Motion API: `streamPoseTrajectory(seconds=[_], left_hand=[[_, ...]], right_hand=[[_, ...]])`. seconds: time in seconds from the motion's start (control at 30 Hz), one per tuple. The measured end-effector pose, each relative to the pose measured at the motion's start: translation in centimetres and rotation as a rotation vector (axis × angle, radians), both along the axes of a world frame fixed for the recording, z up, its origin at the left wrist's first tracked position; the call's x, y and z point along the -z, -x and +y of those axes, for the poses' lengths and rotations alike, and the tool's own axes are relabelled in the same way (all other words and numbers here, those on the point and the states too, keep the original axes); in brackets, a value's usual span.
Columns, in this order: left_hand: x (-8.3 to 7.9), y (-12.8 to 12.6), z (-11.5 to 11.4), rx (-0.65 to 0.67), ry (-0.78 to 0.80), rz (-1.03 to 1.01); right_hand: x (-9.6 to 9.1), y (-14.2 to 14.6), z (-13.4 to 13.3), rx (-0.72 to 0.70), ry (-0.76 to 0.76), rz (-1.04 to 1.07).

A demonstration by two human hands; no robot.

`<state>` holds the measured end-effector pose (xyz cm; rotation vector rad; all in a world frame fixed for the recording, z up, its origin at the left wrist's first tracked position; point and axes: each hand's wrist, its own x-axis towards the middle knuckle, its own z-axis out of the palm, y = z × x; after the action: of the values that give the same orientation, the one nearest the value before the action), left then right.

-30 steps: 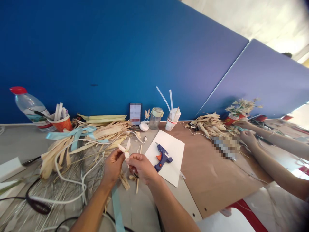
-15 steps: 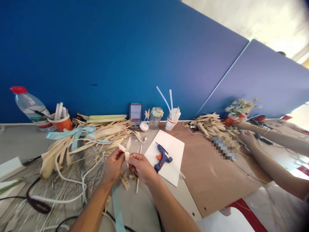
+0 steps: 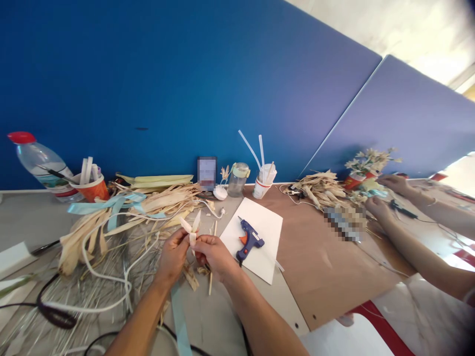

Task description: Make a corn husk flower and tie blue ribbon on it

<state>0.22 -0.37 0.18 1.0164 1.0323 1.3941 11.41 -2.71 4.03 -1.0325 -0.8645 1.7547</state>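
Note:
Between my two hands is a small pale flower made of corn husk (image 3: 191, 228), its petals pointing up and apart. My left hand (image 3: 173, 254) pinches it from the left. The fingers of my right hand (image 3: 213, 254) press on its base from the right, and the fingertips partly hide that base. To the right of my hands, a blue glue gun (image 3: 249, 241) with an orange trigger lies on a white sheet (image 3: 261, 217). Just below my fingers, a thin stick (image 3: 211, 284) and husk scraps (image 3: 190, 277) rest on the table.
Dried corn husks (image 3: 166, 198), a light blue ribbon (image 3: 107, 203) and a white cable (image 3: 89, 247) cover the left side. Along the back stand a bottle (image 3: 40, 165), an orange cup (image 3: 92, 190), a phone (image 3: 207, 173), a jar (image 3: 237, 180) and a cup (image 3: 260, 188). A co-worker's hands (image 3: 382, 207) work at right.
My hands stay close together on the flower, whose petals now stand more upright and spread in a V. The co-worker's far hand has lifted slightly, showing light blue material below it.

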Motion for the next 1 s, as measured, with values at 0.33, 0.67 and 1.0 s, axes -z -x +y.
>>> streamPoseTrajectory(seconds=[0.33, 0.67, 1.0], left_hand=[[0.1, 0.0, -0.1, 0.008, 0.008, -0.014], [-1.7, 0.2, -0.1, 0.055, 0.101, -0.329], [-1.9, 0.4, -0.3, 0.199, 0.163, -0.396]], right_hand=[[0.5, 0.2, 0.1, 0.029, 0.037, 0.022], [-0.7, -2.1, 0.3, -0.017, -0.061, 0.158], [0.4, -1.7, 1.0, 0.214, -0.077, -0.020]])
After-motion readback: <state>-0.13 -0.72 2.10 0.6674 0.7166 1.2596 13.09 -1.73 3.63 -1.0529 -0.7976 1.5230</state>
